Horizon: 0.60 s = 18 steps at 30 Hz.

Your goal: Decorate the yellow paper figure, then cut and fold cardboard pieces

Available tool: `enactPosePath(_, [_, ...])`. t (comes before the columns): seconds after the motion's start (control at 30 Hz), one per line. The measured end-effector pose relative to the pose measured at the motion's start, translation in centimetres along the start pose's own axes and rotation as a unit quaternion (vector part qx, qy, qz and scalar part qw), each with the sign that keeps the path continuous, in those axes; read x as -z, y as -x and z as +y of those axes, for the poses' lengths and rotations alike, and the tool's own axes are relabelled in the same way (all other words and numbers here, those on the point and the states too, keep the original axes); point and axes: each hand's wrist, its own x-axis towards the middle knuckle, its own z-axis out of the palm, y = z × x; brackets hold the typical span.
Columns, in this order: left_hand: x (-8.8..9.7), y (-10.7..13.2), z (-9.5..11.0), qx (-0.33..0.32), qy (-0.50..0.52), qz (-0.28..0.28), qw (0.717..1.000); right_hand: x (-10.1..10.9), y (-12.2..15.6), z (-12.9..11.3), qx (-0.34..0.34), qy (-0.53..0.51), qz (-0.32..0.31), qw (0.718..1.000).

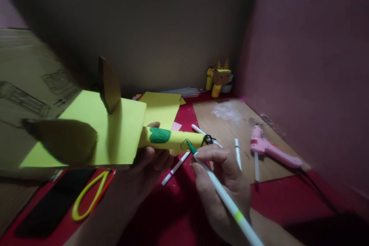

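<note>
My left hand (pixel 155 158) is closed around a yellow paper tube (pixel 178 137), holding it level. The tube joins a boxy yellow paper head (pixel 127 123) with two brown, ear-like cardboard pieces (pixel 111 88). On the tube are a filled green patch and a smaller green outline, and a black, string-like bit (pixel 208 140) sits at its right end. My right hand (pixel 221 177) pinches a white marker (pixel 223 192) with a green tip and a light green band. The marker's tip touches the tube at the outline. The fingers behind the tube are partly hidden.
A pink glue gun (pixel 271 149) lies on a brown board (pixel 245 123) at right. Capped markers (pixel 176 168), yellow paper (pixel 163 103), yellow-handled scissors (pixel 88 200) and a dark phone (pixel 54 203) lie on the red surface. A small yellow paper animal (pixel 220 77) stands in the corner.
</note>
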Motion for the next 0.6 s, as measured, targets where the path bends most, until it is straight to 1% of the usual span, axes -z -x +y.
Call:
enactPosePath(0.4, [0.7, -0.2, -0.1, 0.015, 0.000, -0.017, 1.000, 0.0, 0.0, 0.1, -0.012, 0.000, 0.004, 1.000])
enactPosePath(0.6, [1.1, -0.1, -0.5, 0.000, -0.013, -0.027, 1.000, -0.1, -0.1, 0.0, -0.008, 0.022, 0.006, 1.000])
